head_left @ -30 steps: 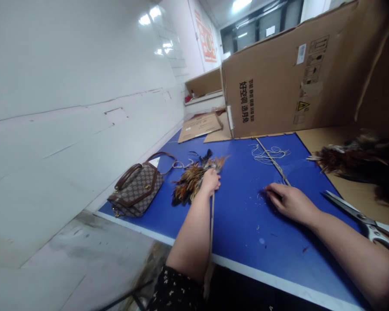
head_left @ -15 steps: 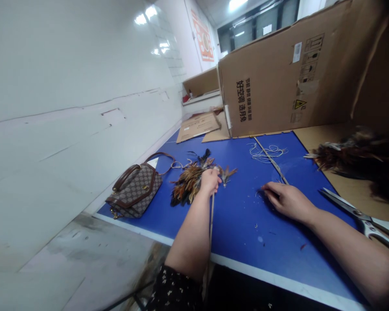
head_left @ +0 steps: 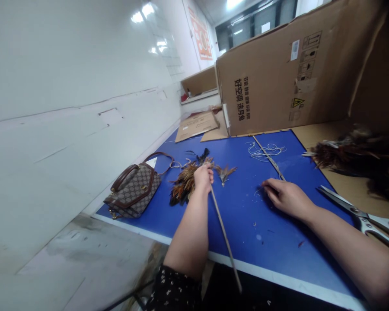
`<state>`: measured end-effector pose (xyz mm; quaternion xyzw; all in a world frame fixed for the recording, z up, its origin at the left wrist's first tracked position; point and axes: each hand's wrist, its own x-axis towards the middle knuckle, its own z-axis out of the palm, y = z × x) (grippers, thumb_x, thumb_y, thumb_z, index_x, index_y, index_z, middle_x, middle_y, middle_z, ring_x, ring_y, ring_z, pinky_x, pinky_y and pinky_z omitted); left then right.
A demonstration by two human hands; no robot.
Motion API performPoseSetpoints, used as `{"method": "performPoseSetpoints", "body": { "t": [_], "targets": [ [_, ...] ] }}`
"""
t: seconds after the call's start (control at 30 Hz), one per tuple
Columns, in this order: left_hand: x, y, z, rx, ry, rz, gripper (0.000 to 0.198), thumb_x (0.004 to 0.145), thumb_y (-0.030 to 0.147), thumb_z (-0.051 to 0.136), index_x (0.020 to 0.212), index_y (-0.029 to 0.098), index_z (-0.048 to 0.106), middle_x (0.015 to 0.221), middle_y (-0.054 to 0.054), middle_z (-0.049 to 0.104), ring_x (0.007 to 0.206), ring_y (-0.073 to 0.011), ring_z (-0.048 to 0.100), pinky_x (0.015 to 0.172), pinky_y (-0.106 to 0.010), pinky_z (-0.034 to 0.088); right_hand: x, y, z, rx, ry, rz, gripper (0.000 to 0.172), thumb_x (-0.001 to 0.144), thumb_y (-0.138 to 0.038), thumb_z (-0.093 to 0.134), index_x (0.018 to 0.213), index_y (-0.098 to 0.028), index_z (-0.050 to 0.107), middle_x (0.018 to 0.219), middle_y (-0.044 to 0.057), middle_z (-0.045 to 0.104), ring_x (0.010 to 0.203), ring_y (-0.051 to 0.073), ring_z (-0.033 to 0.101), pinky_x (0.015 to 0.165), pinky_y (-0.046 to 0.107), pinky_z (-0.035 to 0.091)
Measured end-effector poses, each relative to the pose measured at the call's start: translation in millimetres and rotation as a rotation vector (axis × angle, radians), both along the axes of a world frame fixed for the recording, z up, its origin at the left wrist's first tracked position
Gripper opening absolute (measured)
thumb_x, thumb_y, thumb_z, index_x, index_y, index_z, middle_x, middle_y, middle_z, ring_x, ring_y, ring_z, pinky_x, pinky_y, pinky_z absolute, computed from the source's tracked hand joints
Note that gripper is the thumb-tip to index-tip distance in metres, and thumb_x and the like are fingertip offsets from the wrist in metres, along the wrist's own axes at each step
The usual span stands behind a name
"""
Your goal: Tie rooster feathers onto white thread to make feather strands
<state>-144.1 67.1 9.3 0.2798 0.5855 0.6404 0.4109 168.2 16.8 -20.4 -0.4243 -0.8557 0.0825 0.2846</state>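
Note:
My left hand (head_left: 203, 177) is closed around the stick of a feather duster. Its thin pale stick (head_left: 223, 229) slants down past the near table edge, and brown, orange and black feathers (head_left: 183, 183) bunch beside and beyond the hand. Just right of it lies a small loose tuft of feathers (head_left: 225, 174). My right hand (head_left: 287, 196) rests low over the blue table top (head_left: 236, 198), fingers curled and thumb pressed in. Whatever may be between those fingertips is too small to make out. Scissors (head_left: 356, 211) lie partly open beside the right forearm.
A patterned handbag (head_left: 134, 190) stands at left by the white wall. Behind are a large cardboard box (head_left: 266, 82) and flat cardboard (head_left: 197, 125). Another stick (head_left: 269, 157) lies by tangled string (head_left: 262, 151). Dark feathers (head_left: 350, 151) lie on cardboard at right.
The near end of the duster's stick has swung to the right, away from my left forearm. My left hand has shifted slightly left. My right hand stays nearly in place.

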Motion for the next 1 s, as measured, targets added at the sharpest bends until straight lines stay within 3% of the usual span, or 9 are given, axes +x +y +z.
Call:
{"method": "performPoseSetpoints", "body": {
  "t": [0.1, 0.27, 0.4, 0.6, 0.73, 0.83, 1.0],
  "targets": [
    [-2, 3, 3.1, 0.008, -0.118, 0.048, 0.016, 0.089, 0.026, 0.056, 0.097, 0.013, 0.06, 0.058, 0.004, 0.051, 0.038, -0.007, 0.04, 0.039, -0.019, 0.025, 0, 2, -0.2, 0.051, -0.018, -0.009, 0.022, 0.101, -0.028, 0.047, 0.108, -0.021, 0.068, 0.103, 0.01, 0.076, 0.092, 0.024, 0.073, 0.084, 0.036, 0.057],
    [-1, 2, 8.9, 0.08, -0.265, 0.099, 0.012, 0.095, 0.026, 0.051, 0.099, 0.015, 0.056, 0.062, 0.003, 0.05, 0.044, -0.0071, 0.041, 0.044, -0.019, 0.029, 2, 5, 2.9, 0.246, -0.048, -0.021, 0.026, 0.099, -0.029, 0.052, 0.109, -0.019, 0.073, 0.134, 0.017, 0.067, 0.117, 0.032, 0.065, 0.105, 0.053, 0.048],
    [11, -6, 11.3, 0.175, -0.327, 0.077, 0.017, 0.1, 0.033, 0.049, 0.105, 0.017, 0.056, 0.071, 0.0, 0.053, 0.055, -0.0094, 0.05, 0.054, -0.021, 0.04, -5, -6, 14.6, 0.173, 0.028, 0.035, 0.028, 0.101, -0.035, 0.052, 0.111, -0.022, 0.075, 0.128, 0.014, 0.072, 0.116, 0.032, 0.066, 0.112, 0.059, 0.04],
    [32, -15, 7.6, 0.387, -0.35, -0.095, 0.022, 0.101, 0.034, 0.05, 0.116, 0.019, 0.059, 0.09, -0.007, 0.064, 0.075, -0.0136, 0.059, 0.076, -0.028, 0.051, -32, -37, 29.1, -0.314, 0.246, 0.255, 0.042, 0.105, -0.047, 0.044, 0.126, -0.023, 0.07, 0.107, 0.009, 0.079, 0.096, 0.024, 0.074, 0.089, 0.038, 0.057],
    [38, -19, 3.8, 0.436, -0.387, -0.204, 0.026, 0.1, 0.028, 0.052, 0.124, 0.019, 0.058, 0.092, -0.007, 0.066, 0.078, -0.0134, 0.062, 0.08, -0.03, 0.053, -37, -43, 26.7, -0.551, 0.312, 0.334, 0.049, 0.102, -0.052, 0.05, 0.132, -0.017, 0.066, 0.072, 0.002, 0.072, 0.063, 0.017, 0.066, 0.062, 0.027, 0.053],
    [37, -18, 0.4, 0.386, -0.372, -0.237, 0.034, 0.097, 0.026, 0.058, 0.129, 0.018, 0.058, 0.094, -0.007, 0.068, 0.08, -0.0139, 0.065, 0.078, -0.029, 0.053, -30, -36, 19.9, -0.536, 0.312, 0.292, 0.048, 0.1, -0.051, 0.05, 0.128, -0.017, 0.069, 0.066, 0.0, 0.067, 0.056, 0.015, 0.059, 0.055, 0.025, 0.048],
    [32, -9, -8.0, 0.317, -0.177, -0.14, 0.046, 0.086, 0.026, 0.072, 0.129, 0.016, 0.061, 0.09, -0.006, 0.069, 0.071, -0.0119, 0.064, 0.066, -0.024, 0.05, -20, -24, 12.4, -0.375, 0.241, 0.211, 0.042, 0.098, -0.046, 0.052, 0.123, -0.018, 0.073, 0.071, 0.001, 0.071, 0.058, 0.016, 0.06, 0.057, 0.027, 0.049]
  ]
}}
